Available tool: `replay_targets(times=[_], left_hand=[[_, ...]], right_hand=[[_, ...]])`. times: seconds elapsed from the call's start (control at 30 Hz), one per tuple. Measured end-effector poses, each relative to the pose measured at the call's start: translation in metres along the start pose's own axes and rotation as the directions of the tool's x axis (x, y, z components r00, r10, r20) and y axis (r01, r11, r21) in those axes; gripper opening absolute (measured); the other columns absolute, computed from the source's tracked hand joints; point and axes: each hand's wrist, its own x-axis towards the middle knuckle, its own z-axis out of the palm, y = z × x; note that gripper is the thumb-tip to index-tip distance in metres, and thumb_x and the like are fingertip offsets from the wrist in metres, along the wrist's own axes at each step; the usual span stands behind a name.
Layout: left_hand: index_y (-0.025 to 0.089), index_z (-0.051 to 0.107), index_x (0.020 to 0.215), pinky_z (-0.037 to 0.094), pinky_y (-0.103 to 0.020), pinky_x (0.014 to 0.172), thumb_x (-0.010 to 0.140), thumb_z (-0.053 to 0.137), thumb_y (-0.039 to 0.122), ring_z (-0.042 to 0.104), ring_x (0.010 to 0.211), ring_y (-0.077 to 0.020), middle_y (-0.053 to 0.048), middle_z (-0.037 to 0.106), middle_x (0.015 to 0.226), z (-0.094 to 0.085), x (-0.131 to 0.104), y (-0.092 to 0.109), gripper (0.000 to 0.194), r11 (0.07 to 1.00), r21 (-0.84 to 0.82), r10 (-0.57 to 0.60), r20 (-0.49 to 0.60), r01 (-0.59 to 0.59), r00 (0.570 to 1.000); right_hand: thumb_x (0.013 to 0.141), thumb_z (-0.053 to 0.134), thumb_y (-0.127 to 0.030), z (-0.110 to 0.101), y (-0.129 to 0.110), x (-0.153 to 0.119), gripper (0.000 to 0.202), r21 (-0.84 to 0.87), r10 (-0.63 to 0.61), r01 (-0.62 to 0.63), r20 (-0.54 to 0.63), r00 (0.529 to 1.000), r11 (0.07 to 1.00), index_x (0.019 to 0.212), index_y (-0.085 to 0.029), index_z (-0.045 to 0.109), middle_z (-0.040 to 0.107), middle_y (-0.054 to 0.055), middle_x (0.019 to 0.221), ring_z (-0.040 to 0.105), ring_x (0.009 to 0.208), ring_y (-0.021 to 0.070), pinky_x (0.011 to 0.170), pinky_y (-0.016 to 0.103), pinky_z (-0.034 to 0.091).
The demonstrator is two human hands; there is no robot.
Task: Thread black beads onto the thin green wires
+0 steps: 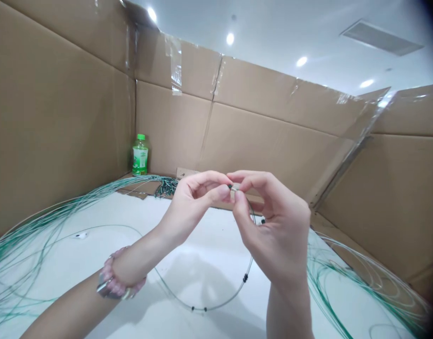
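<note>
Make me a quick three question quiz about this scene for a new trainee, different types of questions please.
1. True or false: both hands, the left hand and the right hand, pinch one small metal piece on a thin wire.
2. Where does the green bottle stand? A on the white table, near the wrist; B in the far cardboard corner; C in the right hand.
3. Fill in: the left wrist wears a pink ____.

Key: 1 true; 2 B; 3 bracelet.

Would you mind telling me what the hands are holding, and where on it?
Both hands, left hand and right hand, pinch a small metal piece at the end of a thin wire between their fingertips.
</note>
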Motion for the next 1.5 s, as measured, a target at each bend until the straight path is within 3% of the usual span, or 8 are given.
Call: replay_targets(times=[0.47,0.87,1.07,1.17,1.27,1.33,1.43,1.5], left_hand=[[0.018,0.07,0.074,0.055,-0.013,0.063,0.077,0.069,0.015,0.064,0.067,-0.0065,0.001,0.067,0.073,-0.001,0.0,0.002,0.004,0.997,0.032,0.068,0.041,-0.069,0.997],[0.013,0.073,0.08,0.056,-0.01,0.073,0.076,0.072,0.018,0.064,0.072,-0.0044,0.0,0.067,0.076,0.005,-0.005,0.001,0.006,0.841,-0.463,-0.245,0.133,0.279,0.96],[0.013,0.072,0.078,0.056,-0.011,0.074,0.075,0.072,0.019,0.065,0.074,-0.0046,0.001,0.069,0.077,0.007,-0.008,0.001,0.006,0.813,-0.489,-0.293,0.125,0.316,0.948],[0.015,0.07,0.076,0.054,-0.013,0.074,0.074,0.073,0.024,0.062,0.072,-0.0046,0.002,0.066,0.075,0.001,-0.001,0.003,0.009,0.908,-0.333,-0.251,0.052,0.254,0.966],[0.016,0.067,0.077,0.049,-0.015,0.065,0.074,0.071,0.031,0.057,0.066,-0.0062,0.001,0.062,0.07,-0.028,0.021,-0.005,0.016,0.959,0.284,0.042,-0.118,-0.007,0.992],[0.015,0.066,0.084,0.048,-0.021,0.077,0.08,0.063,0.032,0.058,0.08,-0.0102,-0.002,0.064,0.086,-0.06,0.041,-0.025,0.018,0.596,0.802,0.178,-0.089,-0.036,0.98],[0.009,0.065,0.075,0.049,-0.03,0.078,0.078,0.066,0.024,0.058,0.075,-0.0141,-0.005,0.063,0.078,-0.109,0.067,-0.07,0.015,0.436,0.896,-0.034,-0.084,0.09,0.996],[0.009,0.062,0.089,0.052,-0.033,0.074,0.085,0.06,0.03,0.06,0.078,-0.0144,-0.004,0.063,0.086,-0.135,0.076,-0.101,0.021,0.354,0.923,-0.164,-0.1,0.154,0.981]], right_hand=[[0.074,0.057,-0.002,-0.002,0.001,-0.002,0.019,0.015,-0.029,0.029,0.005,1.0,0.999,0.081,-0.02,0.055,0.066,0.001,0.094,0.065,0.085,0.0124,0.062,0.019,0.06],[0.077,0.059,-0.006,-0.001,0.0,-0.004,0.015,-0.033,0.009,-0.01,-0.048,0.999,0.999,0.083,-0.02,0.056,0.067,0.0,0.089,0.066,0.078,0.0121,0.056,0.018,0.058],[0.077,0.059,-0.007,0.0,-0.001,-0.003,0.014,-0.061,-0.008,0.005,-0.053,0.999,0.998,0.082,-0.02,0.057,0.067,0.0,0.086,0.066,0.077,0.0121,0.055,0.018,0.058],[0.077,0.059,-0.007,-0.004,-0.002,-0.001,0.014,-0.072,0.0,-0.003,-0.051,0.999,0.997,0.082,-0.02,0.058,0.068,0.0,0.087,0.066,0.078,0.0119,0.055,0.017,0.058],[0.075,0.062,-0.007,-0.018,-0.005,0.0,0.013,-0.08,0.022,-0.026,-0.05,0.999,0.996,0.078,-0.02,0.059,0.068,0.0,0.084,0.067,0.077,0.0114,0.055,0.015,0.057],[0.075,0.063,-0.007,-0.031,-0.006,0.0,0.013,-0.084,0.039,-0.041,-0.026,0.999,0.996,0.076,-0.02,0.061,0.068,-0.001,0.08,0.067,0.074,0.0108,0.054,0.014,0.056],[0.077,0.062,-0.008,-0.046,-0.005,-0.001,0.012,-0.085,0.046,-0.041,0.057,0.997,0.996,0.077,-0.021,0.064,0.069,-0.001,0.078,0.066,0.072,0.0105,0.056,0.013,0.056],[0.077,0.062,-0.009,-0.052,-0.002,-0.001,0.012,-0.068,0.037,-0.032,0.077,0.996,0.997,0.076,-0.021,0.064,0.068,-0.001,0.076,0.066,0.072,0.0103,0.056,0.013,0.055]])
